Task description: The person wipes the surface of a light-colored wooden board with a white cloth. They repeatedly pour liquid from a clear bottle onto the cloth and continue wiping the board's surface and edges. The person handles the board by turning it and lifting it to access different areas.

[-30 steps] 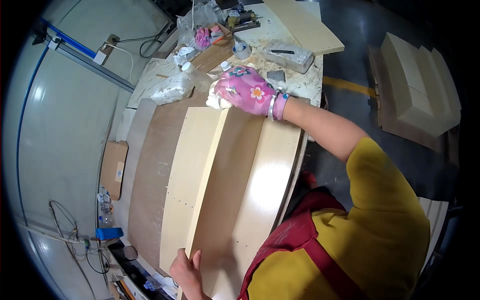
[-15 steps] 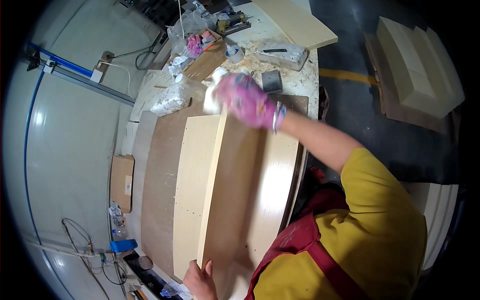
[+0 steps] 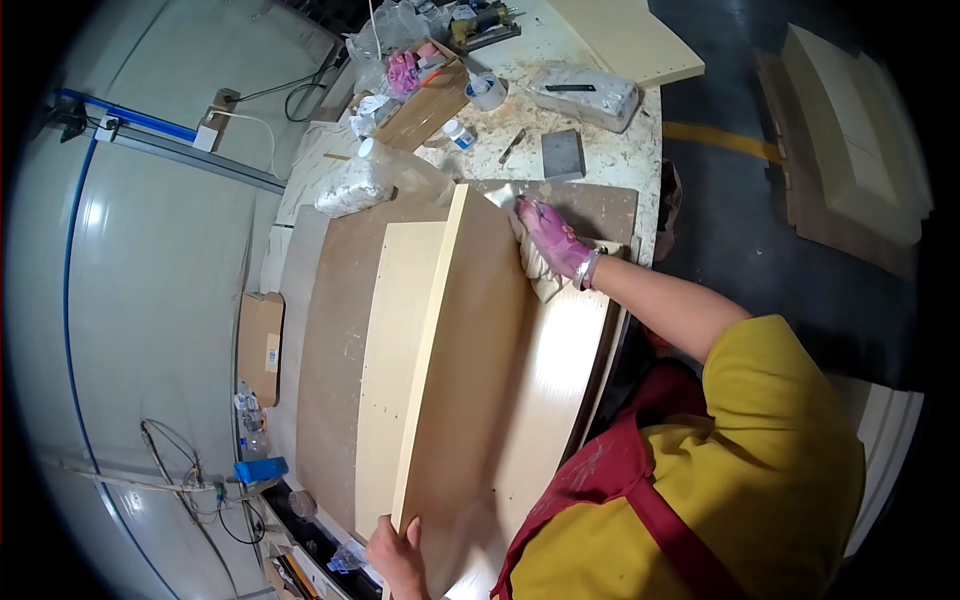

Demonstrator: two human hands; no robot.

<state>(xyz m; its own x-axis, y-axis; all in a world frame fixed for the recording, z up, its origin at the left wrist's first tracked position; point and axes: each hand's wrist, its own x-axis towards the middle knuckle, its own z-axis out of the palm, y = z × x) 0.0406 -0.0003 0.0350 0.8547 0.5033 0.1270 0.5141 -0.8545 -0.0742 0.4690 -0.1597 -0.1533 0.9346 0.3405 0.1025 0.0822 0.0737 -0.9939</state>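
A pale wooden board [image 3: 462, 340] stands on edge, running lengthwise along a flat panel [image 3: 392, 370] that shows on both sides of it. Bare, my left hand [image 3: 398, 552] grips the near end of the upright board, thumb on one face. My right hand [image 3: 552, 238], in a pink stained glove, is closed on a white cloth [image 3: 541, 282]. It presses the cloth against the right face of the upright board, at the far end. Part of the cloth hangs down toward the flat panel. Small dark holes dot the panel.
Beyond the boards lie a grey block [image 3: 563, 155], a small knife [image 3: 513, 146], a white bottle [image 3: 459, 134], a tape roll [image 3: 486, 92] and a wrapped block [image 3: 585, 96]. A plastic jug [image 3: 405, 170] stands at the left. Stacked panels [image 3: 850, 130] are at the far right.
My right hand has brought the cloth from above the far end of the upright board down to its right face. My left hand keeps its grip. The view has shifted slightly.
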